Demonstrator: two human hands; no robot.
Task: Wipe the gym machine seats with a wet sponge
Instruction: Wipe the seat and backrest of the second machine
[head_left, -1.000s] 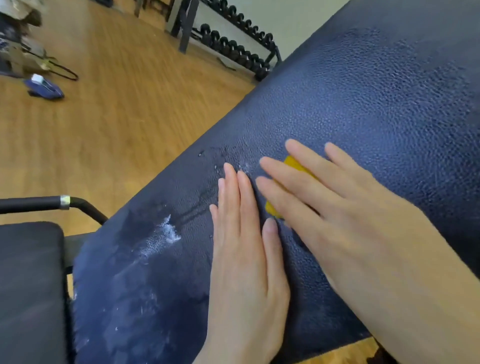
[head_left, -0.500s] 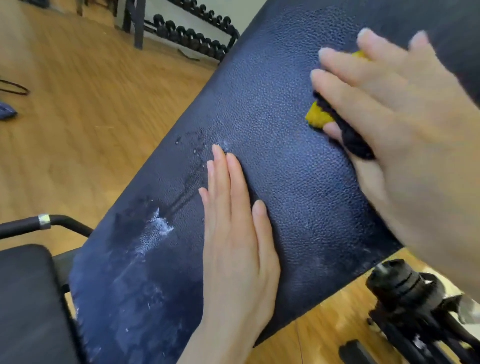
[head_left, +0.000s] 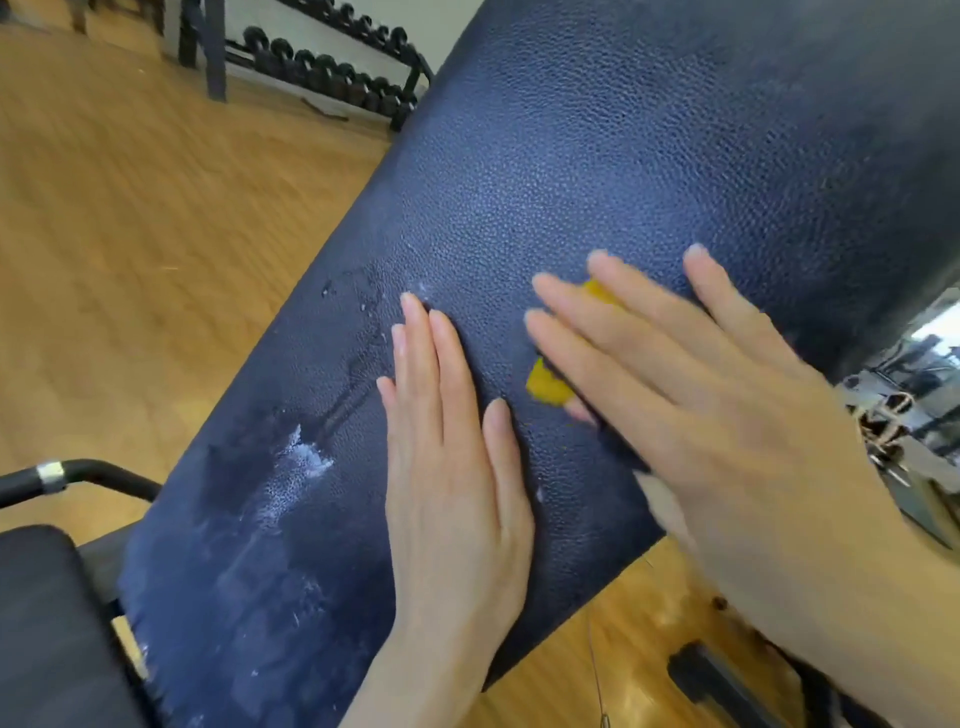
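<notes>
- 1 long, dark blue padded seat (head_left: 597, 182) fills most of the view, slanting from lower left to upper right; its pebbled vinyl carries pale smears and wet streaks toward the lower end.
- 1 wooden floor (head_left: 130, 208) spreads behind the pad, with a rack of dumbbells (head_left: 332, 67) standing against the far wall.
- 1 right hand (head_left: 701, 415) lies across the middle of the pad, fingers straight and spread, pressing a sponge flat against the vinyl, most likely to keep its whole face in contact while it wipes. The hand is blurred, so its thumb cannot be made out.
- 1 left hand (head_left: 457, 467) rests palm down just beside it, fingers straight and close together, holding nothing; it seems placed there to steady the pad.
- 1 black cushion (head_left: 47, 623) sits at the lower left corner, with a black handle bar (head_left: 78, 475) above it.
- 1 yellow sponge (head_left: 545, 384) peeks out from under the right hand, mostly hidden, just beside the left thumb.
- The pale smears lie well apart from the sponge, so that lower stretch looks not yet wiped.
</notes>
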